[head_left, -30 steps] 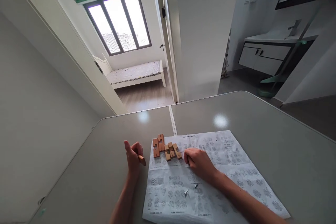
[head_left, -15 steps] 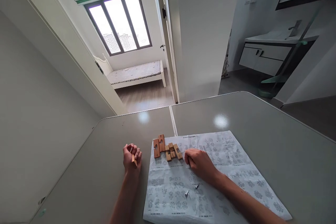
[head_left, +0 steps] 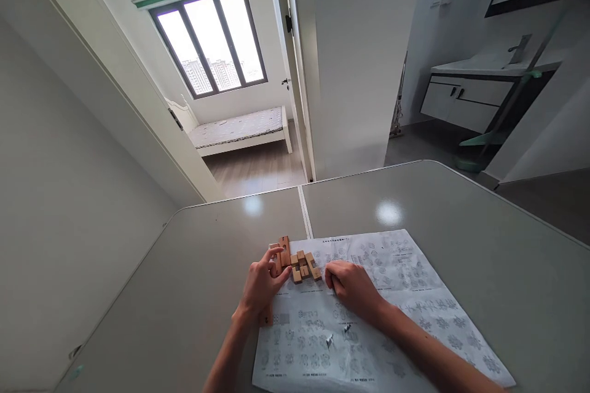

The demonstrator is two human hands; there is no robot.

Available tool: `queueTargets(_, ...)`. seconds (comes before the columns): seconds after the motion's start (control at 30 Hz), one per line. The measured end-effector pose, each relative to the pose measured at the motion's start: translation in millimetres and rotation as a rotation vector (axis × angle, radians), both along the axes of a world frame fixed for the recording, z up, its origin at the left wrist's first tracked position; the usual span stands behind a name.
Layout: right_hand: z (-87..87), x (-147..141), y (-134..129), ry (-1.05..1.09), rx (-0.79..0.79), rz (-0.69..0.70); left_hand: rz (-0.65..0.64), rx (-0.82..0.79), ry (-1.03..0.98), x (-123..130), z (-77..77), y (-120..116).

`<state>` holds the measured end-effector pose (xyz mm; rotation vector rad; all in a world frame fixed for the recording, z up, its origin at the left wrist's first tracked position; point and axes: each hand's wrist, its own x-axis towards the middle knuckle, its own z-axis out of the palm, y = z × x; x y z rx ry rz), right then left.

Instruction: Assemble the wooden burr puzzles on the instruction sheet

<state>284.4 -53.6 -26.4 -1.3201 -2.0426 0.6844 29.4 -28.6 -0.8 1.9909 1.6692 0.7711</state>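
Note:
My left hand (head_left: pixel 263 281) is over the reddish-brown wooden puzzle pieces (head_left: pixel 284 252) at the sheet's upper left corner. Its thumb and index finger are spread around one piece; I cannot tell whether they press on it. Under the heel of that hand, another reddish piece (head_left: pixel 266 315) shows partly at the sheet's left edge. Just right of the fingertips lies a cluster of lighter notched wooden pieces (head_left: pixel 304 267). My right hand (head_left: pixel 349 282) rests on the printed paper sheet (head_left: pixel 322 319) beside the cluster, fingers curled in, with nothing visible in them.
The sheet, with its small puzzle drawings and two little torn spots, lies on a grey table (head_left: pixel 184 282). A seam (head_left: pixel 304 212) crosses the tabletop behind it. Beyond the table are a doorway with a bed (head_left: pixel 244 126) and a washbasin cabinet (head_left: pixel 465 98).
My left hand has moved right from the bare table onto the wooden pieces, its fingers opening out. The piece it held now shows lower, beneath its heel. My right hand stays put.

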Motion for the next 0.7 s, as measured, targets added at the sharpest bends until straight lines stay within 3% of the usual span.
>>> queueTargets(0.23,-3.8,-1.0,1.1,0.015,-0.001,-0.01,0.038,0.015,0.183,1.5,-5.8,0.8)
queueTargets(0.7,-2.6,-1.9,0.8,0.004,-0.015,-0.006,0.015,0.1,0.303,3.6,-1.5,-5.5)
